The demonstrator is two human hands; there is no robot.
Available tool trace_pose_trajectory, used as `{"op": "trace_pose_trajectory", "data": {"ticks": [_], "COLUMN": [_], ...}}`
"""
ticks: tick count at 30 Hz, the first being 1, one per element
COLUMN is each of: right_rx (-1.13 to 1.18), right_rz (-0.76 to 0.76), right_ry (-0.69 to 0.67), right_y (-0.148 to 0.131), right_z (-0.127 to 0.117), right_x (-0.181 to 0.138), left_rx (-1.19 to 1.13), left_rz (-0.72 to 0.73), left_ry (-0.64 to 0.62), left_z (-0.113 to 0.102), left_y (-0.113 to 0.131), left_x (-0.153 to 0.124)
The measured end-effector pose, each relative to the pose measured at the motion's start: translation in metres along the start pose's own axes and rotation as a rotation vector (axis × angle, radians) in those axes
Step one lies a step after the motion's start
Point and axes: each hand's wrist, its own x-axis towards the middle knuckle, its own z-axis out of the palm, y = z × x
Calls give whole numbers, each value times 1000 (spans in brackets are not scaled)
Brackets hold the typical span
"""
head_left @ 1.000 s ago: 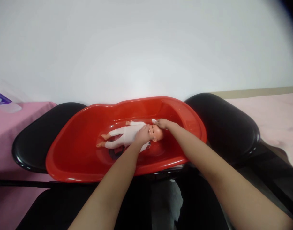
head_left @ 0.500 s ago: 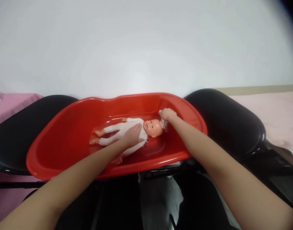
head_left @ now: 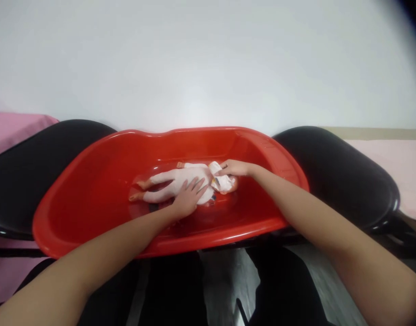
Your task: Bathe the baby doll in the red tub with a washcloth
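A baby doll (head_left: 163, 176) in a white outfit lies on its back in a red baby bathtub (head_left: 89, 199), feet to the left and head to the right. My left hand (head_left: 191, 195) rests on the doll's belly and chest with its fingers spread. A crumpled white cloth (head_left: 223, 182) covers most of the doll's head. Gripping that cloth from the far side, my right hand (head_left: 234, 167) presses it against the head. Most of the doll's near arm is hidden behind my left hand and forearm.
Black chairs flank the tub, a left chair (head_left: 34, 176) and a right chair (head_left: 344, 176). A pink cover (head_left: 17, 129) lies at the far left, a pale pink surface (head_left: 394, 167) at the right. Behind the tub rises a white wall (head_left: 194, 63).
My right hand has brought the cloth from beside the crown onto the doll's head, hiding it. My left hand's fingers have spread on the doll's torso.
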Motion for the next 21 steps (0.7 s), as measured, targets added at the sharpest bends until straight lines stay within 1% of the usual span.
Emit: {"op": "trace_pose_trajectory", "data": {"ticks": [2,5,7,10,12,13,15,17,18,19,20,21], "right_rx": [-31,-35,-56,-169,-323,-421,-635,-851,-967,-1089,-1208,-1314], "right_rz": [31,78,103,125,83,40,-67,-211,-310,-435,-582,-738], "right_ry": [-20,-14,-10,3,25,51,156,296,332,334,300,233], "right_y": [-2,-6,-8,-10,-11,-13,-16,-18,-19,-19,-19,-18], "right_z": [2,6,9,14,20,25,35,50,58,67,76,84], "right_x": [-2,-6,-8,-8,-6,-4,-2,2,4,8,13,20], "left_rx": [3,-8,-21,-30,-26,-25,-32,-58,-74,-89,-100,-109], "left_rz": [17,42,27,-72,-152,-180,-230,-307,-344,-372,-387,-387], "left_ry": [11,28,48,92,124,137,164,207,231,248,258,261], "left_z": [4,9,10,8,4,1,-7,-16,-21,-26,-30,-33], "left_y": [-9,-27,-38,-48,-52,-54,-57,-61,-64,-66,-68,-70], "left_x": [-4,-7,-6,-1,3,6,11,16,18,20,21,22]}}
